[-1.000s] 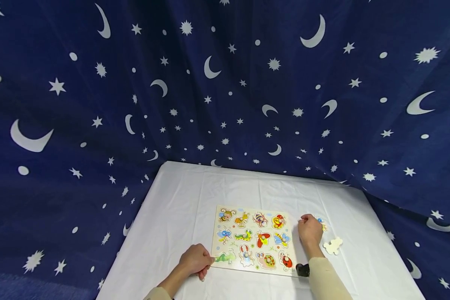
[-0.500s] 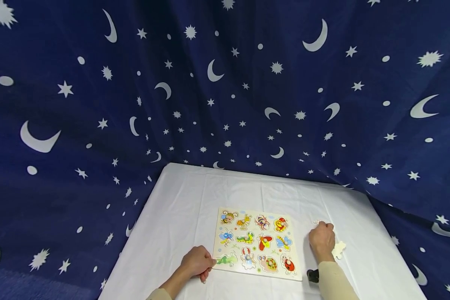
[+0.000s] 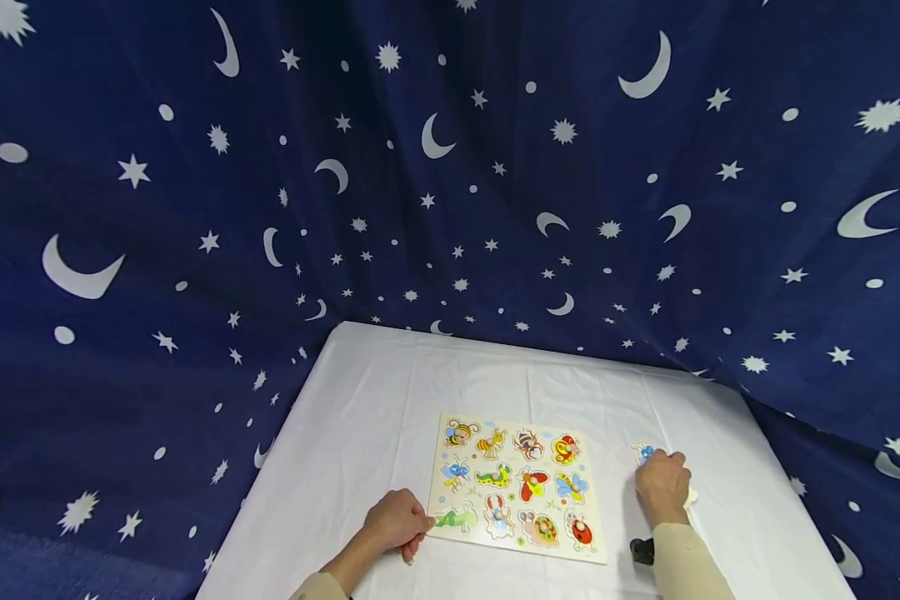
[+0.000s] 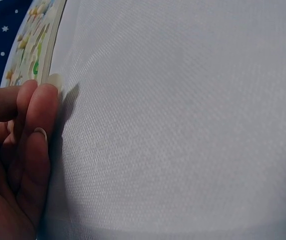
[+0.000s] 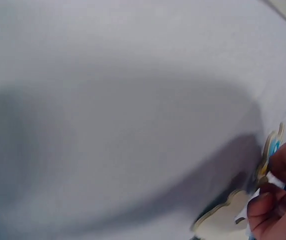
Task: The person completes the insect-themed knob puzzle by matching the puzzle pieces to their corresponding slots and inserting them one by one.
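A wooden peg puzzle board (image 3: 441, 497) with cartoon insects lies flat on the table in the head view. My left hand (image 3: 396, 518) pinches its near left corner; in the left wrist view the fingertips (image 4: 44, 102) meet at the board's edge. To the right of the board, my right hand (image 3: 662, 485) pinches a blue and yellow insect puzzle piece (image 3: 644, 452). The right wrist view shows this insect piece (image 5: 274, 145) partly covered by the fingers. A pale blank-faced puzzle piece (image 5: 223, 220) lies beneath the hand, mostly hidden in the head view.
A white cloth covers the table (image 3: 390, 400). Dark blue curtains (image 3: 495, 183) with moons and stars hang around its far side and flanks. A black wrist mount (image 3: 642, 551) sits beside the right sleeve (image 3: 686, 562).
My right hand has shifted right and slightly nearer, so it now covers most of the pale piece and shows the blue head of the insect piece. The left hand keeps its place at the corner.
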Demonstrator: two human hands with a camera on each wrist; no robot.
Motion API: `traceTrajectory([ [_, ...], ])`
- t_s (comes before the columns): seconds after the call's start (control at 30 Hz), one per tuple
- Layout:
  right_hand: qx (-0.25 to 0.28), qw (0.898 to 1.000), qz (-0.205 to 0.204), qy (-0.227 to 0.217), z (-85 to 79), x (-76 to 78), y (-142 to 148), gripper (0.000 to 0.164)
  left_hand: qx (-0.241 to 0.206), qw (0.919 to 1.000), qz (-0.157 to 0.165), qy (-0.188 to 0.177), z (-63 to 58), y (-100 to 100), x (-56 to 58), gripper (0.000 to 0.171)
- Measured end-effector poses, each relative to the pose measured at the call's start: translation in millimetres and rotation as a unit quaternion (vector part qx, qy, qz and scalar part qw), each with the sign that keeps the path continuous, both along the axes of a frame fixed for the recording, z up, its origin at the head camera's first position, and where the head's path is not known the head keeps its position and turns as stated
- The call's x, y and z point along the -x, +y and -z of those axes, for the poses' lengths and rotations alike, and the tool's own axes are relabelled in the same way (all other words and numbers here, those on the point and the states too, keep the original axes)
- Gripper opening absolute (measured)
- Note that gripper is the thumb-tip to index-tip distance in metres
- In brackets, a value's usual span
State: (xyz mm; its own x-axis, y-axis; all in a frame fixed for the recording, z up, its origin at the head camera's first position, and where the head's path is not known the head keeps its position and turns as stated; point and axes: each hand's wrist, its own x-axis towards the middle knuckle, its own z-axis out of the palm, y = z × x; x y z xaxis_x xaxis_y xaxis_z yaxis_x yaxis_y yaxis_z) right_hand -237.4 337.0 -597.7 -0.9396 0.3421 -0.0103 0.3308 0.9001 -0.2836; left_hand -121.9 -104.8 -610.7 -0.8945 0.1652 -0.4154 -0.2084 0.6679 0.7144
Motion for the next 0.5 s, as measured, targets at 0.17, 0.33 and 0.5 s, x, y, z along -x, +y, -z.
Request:
traceTrajectory([
  [0.17, -0.027, 0.999, -0.036, 0.023, 3.5, -0.2, 3.6, 0.024, -0.006, 1.0, 0.001, -0.004, -2.3, -0.7, 3.1, 0.034],
  [0.33, -0.031, 0.997, -0.06, 0.041, 4.6, 1.8, 0.8, 0.022, -0.003, 1.0, 0.002, -0.005, -1.9, 0.1, 3.3, 0.034],
  [0.5, -0.004, 0.997, -0.057, 0.054, 4.6, 4.4, -6.8, 0.023, -0.003, 1.0, 0.001, -0.006, -1.1, -0.4, 2.4, 0.034],
])
